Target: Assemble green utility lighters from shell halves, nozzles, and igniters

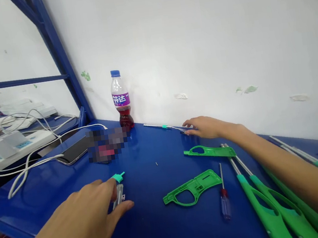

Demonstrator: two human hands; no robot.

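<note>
At the lower left, my left hand [93, 207] hovers close over a small clear plastic piece [118, 195], with thumb and fingers apart around it. A teal plastic part [118, 177] shows just beyond the fingertips. Farther back, by the wall, my right hand [207, 126] has its fingertips around the wired end of a thin metal tube [154, 125] with a teal collar. Nearer me lie two green lighter housing halves: one half [211, 151] below my right hand, the other half [196, 187] showing its hollow inner side. A screwdriver [225, 200] lies beside them.
Several green long-necked lighters [266, 206] lie at the right, under my right forearm. A bottle of dark drink [122, 108] stands against the wall. Left are a phone [76, 150], white cables and a power strip [18, 148]. A tiny metal pin [156, 164] lies mid-table.
</note>
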